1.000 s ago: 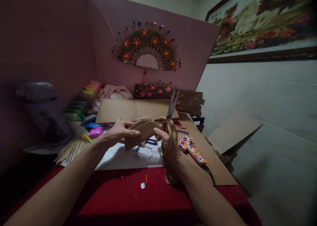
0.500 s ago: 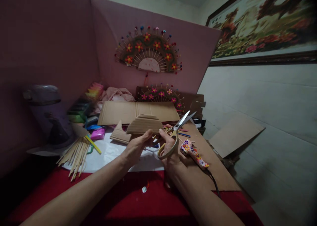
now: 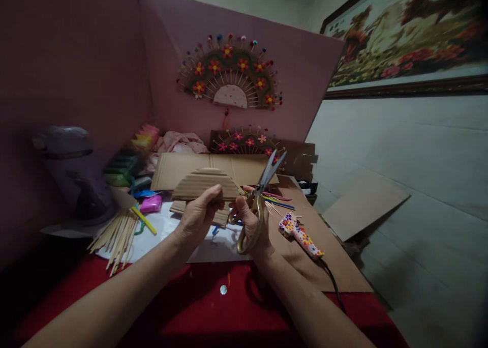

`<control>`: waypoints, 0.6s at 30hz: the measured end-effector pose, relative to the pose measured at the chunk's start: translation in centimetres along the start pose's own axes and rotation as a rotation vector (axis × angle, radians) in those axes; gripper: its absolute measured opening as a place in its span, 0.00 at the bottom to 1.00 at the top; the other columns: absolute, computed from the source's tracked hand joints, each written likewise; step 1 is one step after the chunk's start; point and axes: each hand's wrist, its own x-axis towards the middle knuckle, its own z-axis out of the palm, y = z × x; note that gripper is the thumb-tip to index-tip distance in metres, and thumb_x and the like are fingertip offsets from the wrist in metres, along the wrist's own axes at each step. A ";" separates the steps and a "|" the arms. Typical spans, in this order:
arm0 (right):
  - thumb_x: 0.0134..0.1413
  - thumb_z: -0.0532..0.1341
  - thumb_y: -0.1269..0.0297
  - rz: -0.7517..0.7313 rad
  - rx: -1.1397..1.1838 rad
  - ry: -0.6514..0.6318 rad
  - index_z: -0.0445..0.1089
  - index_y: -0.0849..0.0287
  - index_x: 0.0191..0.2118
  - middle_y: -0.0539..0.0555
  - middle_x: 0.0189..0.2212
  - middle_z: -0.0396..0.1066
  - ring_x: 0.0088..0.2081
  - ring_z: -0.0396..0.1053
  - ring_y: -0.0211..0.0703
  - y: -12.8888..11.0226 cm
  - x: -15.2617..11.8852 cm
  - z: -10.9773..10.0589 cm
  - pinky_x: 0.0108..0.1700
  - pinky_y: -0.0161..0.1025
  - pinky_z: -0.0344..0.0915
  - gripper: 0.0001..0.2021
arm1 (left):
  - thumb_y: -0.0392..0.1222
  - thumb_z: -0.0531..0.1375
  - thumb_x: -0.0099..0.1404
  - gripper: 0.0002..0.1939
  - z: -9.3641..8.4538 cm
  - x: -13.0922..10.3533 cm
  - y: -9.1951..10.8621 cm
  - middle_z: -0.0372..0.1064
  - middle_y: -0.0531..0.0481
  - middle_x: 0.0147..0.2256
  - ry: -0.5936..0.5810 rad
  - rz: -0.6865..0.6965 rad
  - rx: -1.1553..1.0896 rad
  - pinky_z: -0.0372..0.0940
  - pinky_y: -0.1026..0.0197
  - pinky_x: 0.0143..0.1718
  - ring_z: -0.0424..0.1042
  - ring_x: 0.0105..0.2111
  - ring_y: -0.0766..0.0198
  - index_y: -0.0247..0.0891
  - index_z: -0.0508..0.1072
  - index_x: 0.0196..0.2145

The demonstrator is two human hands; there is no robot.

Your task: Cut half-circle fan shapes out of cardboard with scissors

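Between the thumb and fingers of my left hand is a half-round piece of corrugated cardboard, its curved edge facing up. My right hand grips gold-handled scissors close to the cardboard's right corner. The scissor blades point up and away, slightly apart, and are clear of the cardboard. Beneath the half-round piece lies a cardboard offcut, partly covered by my left hand. A flower-patterned glue gun rests to the right of my right hand.
Thin wooden sticks and a yellow stick lie on the left. A purple bottle stands behind them. At the back are a folded cardboard sheet and a decorated fan on the pink panel. Red cloth covers the table.
The half-round cardboard has shifted left with my left hand and now shows more of its curve. My right hand has moved slightly left; the scissors point more upright.
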 end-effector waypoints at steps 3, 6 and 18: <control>0.45 0.63 0.39 0.048 -0.011 -0.123 0.62 0.60 0.47 0.50 0.28 0.65 0.26 0.63 0.35 -0.5 -0.3 -0.2 0.26 0.33 0.63 0.32 | 0.28 0.63 0.52 0.04 -0.4 1.1 2.3 0.72 0.54 0.23 0.044 0.044 -0.101 0.64 0.71 0.20 0.70 0.22 0.71 0.32 0.73 0.25; 0.42 0.60 0.34 0.088 -0.106 -0.264 0.63 0.62 0.46 0.50 0.27 0.63 0.24 0.60 0.34 -0.1 -0.4 -0.8 0.23 0.31 0.61 0.36 | 0.26 0.60 0.54 0.05 -0.8 1.8 4.5 0.73 0.54 0.22 0.093 0.046 -0.162 0.64 0.71 0.18 0.70 0.21 0.71 0.33 0.71 0.26; 0.45 0.57 0.34 0.014 -0.484 -0.539 0.66 0.63 0.43 0.50 0.26 0.62 0.23 0.55 0.33 -0.3 -0.8 -0.9 0.21 0.30 0.54 0.34 | 0.30 0.60 0.55 0.03 -1.4 2.1 5.8 0.76 0.54 0.24 0.051 0.146 -0.043 0.70 0.69 0.23 0.74 0.23 0.69 0.34 0.73 0.28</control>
